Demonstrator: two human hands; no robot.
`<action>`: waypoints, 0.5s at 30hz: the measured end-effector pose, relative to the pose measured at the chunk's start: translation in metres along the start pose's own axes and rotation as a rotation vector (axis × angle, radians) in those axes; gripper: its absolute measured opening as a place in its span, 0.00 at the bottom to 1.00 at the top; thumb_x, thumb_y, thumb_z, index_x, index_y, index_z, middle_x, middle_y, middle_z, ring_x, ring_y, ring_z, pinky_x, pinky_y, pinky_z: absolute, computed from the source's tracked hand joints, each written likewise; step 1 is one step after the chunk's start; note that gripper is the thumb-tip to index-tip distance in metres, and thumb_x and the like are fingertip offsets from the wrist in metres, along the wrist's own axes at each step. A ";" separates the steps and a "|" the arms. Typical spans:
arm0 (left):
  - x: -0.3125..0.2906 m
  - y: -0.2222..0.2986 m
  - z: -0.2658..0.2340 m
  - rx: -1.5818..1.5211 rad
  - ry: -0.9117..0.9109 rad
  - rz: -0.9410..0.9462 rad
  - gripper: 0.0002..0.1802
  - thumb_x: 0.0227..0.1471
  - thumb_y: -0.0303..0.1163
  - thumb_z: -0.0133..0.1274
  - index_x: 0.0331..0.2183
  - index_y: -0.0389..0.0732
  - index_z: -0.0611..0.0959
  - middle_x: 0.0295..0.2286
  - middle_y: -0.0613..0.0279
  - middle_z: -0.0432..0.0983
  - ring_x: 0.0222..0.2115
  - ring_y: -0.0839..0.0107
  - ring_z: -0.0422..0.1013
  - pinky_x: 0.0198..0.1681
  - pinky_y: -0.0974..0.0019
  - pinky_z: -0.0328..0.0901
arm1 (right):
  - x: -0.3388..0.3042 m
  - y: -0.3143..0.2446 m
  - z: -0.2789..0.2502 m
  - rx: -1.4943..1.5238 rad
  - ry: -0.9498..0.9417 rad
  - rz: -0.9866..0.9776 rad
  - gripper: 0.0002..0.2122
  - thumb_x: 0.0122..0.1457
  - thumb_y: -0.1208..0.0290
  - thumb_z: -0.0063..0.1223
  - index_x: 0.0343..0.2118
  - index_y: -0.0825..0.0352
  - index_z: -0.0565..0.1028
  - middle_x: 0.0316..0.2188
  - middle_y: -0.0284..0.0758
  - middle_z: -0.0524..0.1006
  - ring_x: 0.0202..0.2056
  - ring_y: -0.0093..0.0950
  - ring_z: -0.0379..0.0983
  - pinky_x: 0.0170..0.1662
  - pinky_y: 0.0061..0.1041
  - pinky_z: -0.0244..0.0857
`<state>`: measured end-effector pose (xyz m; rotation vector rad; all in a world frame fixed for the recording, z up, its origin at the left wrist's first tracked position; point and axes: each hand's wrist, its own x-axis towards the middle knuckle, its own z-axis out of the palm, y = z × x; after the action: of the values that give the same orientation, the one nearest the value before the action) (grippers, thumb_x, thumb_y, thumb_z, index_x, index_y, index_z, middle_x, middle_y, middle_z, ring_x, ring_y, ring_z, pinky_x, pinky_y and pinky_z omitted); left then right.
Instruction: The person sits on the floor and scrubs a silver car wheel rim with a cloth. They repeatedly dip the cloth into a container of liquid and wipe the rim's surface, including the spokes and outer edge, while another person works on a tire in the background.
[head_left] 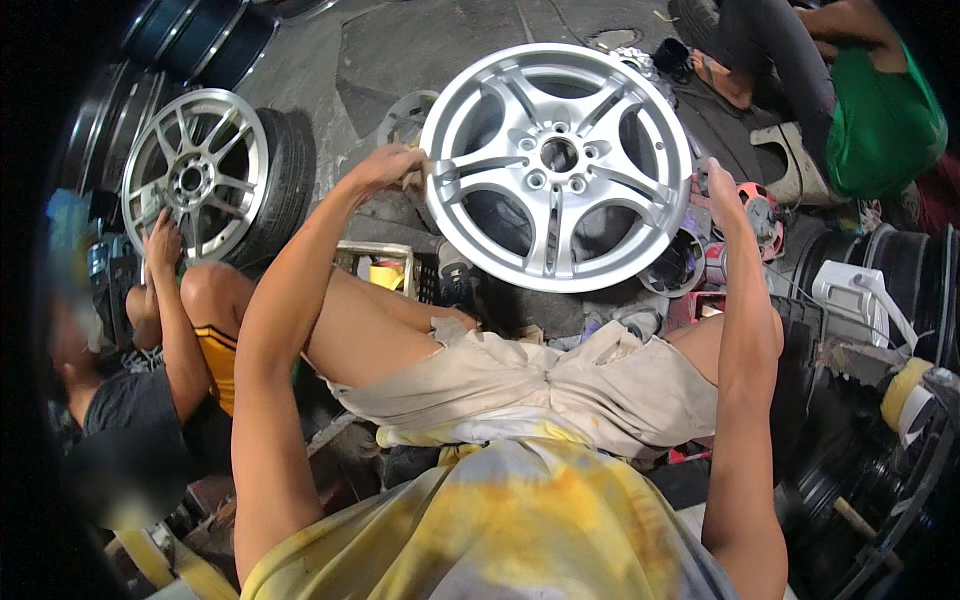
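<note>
A silver alloy wheel rim (pixel 558 185), with a round centre hole and lug holes around it, is held up in front of me, its face toward me. My left hand (pixel 397 168) is closed on the rim's left edge. On the opposite side my right hand (pixel 722 195) grips the right edge; its fingers are partly hidden behind the lip. No tyre is on this rim. Both forearms reach forward over my beige shorts (pixel 560 375).
At left, a co-worker's hand (pixel 162 240) touches another spoked rim (pixel 190 180) beside a tyre (pixel 290 170). A person in a green top (pixel 885 120) sits at far right. A plastic crate (pixel 408 268) stands between; a white plastic device (pixel 850 295) lies right.
</note>
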<state>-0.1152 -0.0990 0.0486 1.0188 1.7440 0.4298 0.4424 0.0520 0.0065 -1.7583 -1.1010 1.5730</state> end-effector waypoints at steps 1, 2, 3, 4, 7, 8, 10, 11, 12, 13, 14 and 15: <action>0.006 0.006 0.009 -0.170 -0.103 -0.013 0.18 0.61 0.43 0.52 0.28 0.41 0.84 0.23 0.66 0.76 0.21 0.78 0.66 0.25 0.69 0.61 | 0.006 0.000 0.004 0.005 0.010 0.022 0.20 0.66 0.56 0.41 0.50 0.68 0.73 0.40 0.36 0.73 0.42 0.32 0.72 0.52 0.44 0.67; 0.013 0.011 0.019 -0.082 -0.024 -0.059 0.18 0.59 0.44 0.53 0.29 0.39 0.85 0.25 0.64 0.77 0.22 0.76 0.68 0.26 0.67 0.63 | 0.012 0.001 0.007 0.016 0.031 0.012 0.20 0.64 0.57 0.42 0.49 0.68 0.73 0.39 0.35 0.73 0.42 0.32 0.71 0.53 0.45 0.66; 0.019 0.016 0.028 -0.007 -0.003 -0.117 0.19 0.57 0.44 0.53 0.30 0.37 0.86 0.26 0.61 0.79 0.22 0.74 0.70 0.27 0.65 0.65 | 0.019 0.002 0.009 0.029 0.044 -0.007 0.19 0.62 0.57 0.44 0.47 0.68 0.73 0.39 0.35 0.73 0.42 0.32 0.69 0.53 0.45 0.64; 0.028 0.022 0.037 0.077 0.065 -0.145 0.22 0.55 0.46 0.54 0.35 0.34 0.85 0.32 0.56 0.80 0.29 0.69 0.73 0.33 0.62 0.68 | 0.026 0.003 0.012 0.016 0.092 0.022 0.19 0.60 0.57 0.46 0.45 0.68 0.74 0.39 0.36 0.72 0.42 0.33 0.69 0.52 0.44 0.62; 0.047 0.032 0.046 0.226 0.180 -0.221 0.34 0.50 0.50 0.55 0.46 0.27 0.84 0.44 0.42 0.81 0.44 0.57 0.79 0.46 0.56 0.73 | 0.034 0.004 0.016 -0.120 0.072 0.059 0.18 0.60 0.59 0.46 0.45 0.69 0.74 0.41 0.38 0.73 0.42 0.32 0.70 0.49 0.43 0.65; 0.053 0.035 0.043 0.213 0.170 -0.188 0.35 0.50 0.50 0.55 0.47 0.26 0.83 0.46 0.41 0.80 0.46 0.56 0.78 0.47 0.55 0.73 | 0.028 0.005 0.016 -0.127 0.060 0.059 0.20 0.60 0.58 0.45 0.46 0.70 0.74 0.41 0.39 0.74 0.43 0.33 0.71 0.51 0.44 0.65; 0.066 0.041 0.031 0.163 0.168 -0.183 0.35 0.49 0.49 0.55 0.47 0.25 0.83 0.48 0.39 0.79 0.48 0.54 0.78 0.49 0.56 0.72 | 0.007 0.005 0.019 -0.112 0.100 0.086 0.21 0.61 0.57 0.44 0.47 0.71 0.73 0.42 0.41 0.75 0.45 0.34 0.72 0.52 0.44 0.66; 0.076 0.047 0.028 0.227 0.239 -0.129 0.33 0.49 0.48 0.56 0.45 0.26 0.84 0.45 0.41 0.81 0.45 0.56 0.79 0.48 0.57 0.73 | -0.007 0.003 0.021 -0.043 0.047 0.128 0.21 0.61 0.58 0.44 0.47 0.71 0.73 0.42 0.42 0.75 0.46 0.33 0.72 0.51 0.44 0.68; 0.083 0.050 0.020 0.103 0.205 -0.063 0.30 0.49 0.47 0.55 0.42 0.28 0.85 0.41 0.45 0.83 0.41 0.57 0.80 0.46 0.56 0.73 | -0.029 0.007 0.022 0.039 0.010 0.135 0.19 0.61 0.60 0.45 0.47 0.70 0.74 0.43 0.41 0.75 0.46 0.32 0.72 0.49 0.43 0.69; 0.095 0.058 0.016 0.101 0.213 -0.032 0.27 0.49 0.48 0.53 0.37 0.32 0.87 0.36 0.46 0.84 0.36 0.57 0.80 0.43 0.54 0.73 | -0.052 0.011 0.025 0.136 -0.062 0.146 0.17 0.61 0.62 0.45 0.46 0.70 0.74 0.43 0.41 0.74 0.46 0.31 0.72 0.47 0.42 0.71; 0.105 0.062 0.013 0.085 0.275 0.014 0.28 0.49 0.50 0.50 0.34 0.33 0.88 0.35 0.43 0.83 0.34 0.55 0.79 0.39 0.54 0.72 | -0.072 0.014 0.029 0.067 -0.034 0.200 0.17 0.62 0.63 0.45 0.46 0.70 0.74 0.43 0.40 0.74 0.46 0.32 0.72 0.50 0.44 0.71; 0.116 0.069 0.016 -0.001 0.392 0.048 0.28 0.49 0.50 0.48 0.31 0.33 0.88 0.33 0.43 0.82 0.33 0.54 0.78 0.38 0.54 0.71 | -0.090 0.017 0.032 0.011 0.016 0.264 0.16 0.63 0.63 0.44 0.46 0.71 0.73 0.43 0.40 0.74 0.47 0.32 0.72 0.53 0.45 0.71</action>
<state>-0.0849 0.0307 0.0214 1.0258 2.0661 0.6977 0.4160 -0.0369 0.0352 -1.9700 -0.8777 1.7090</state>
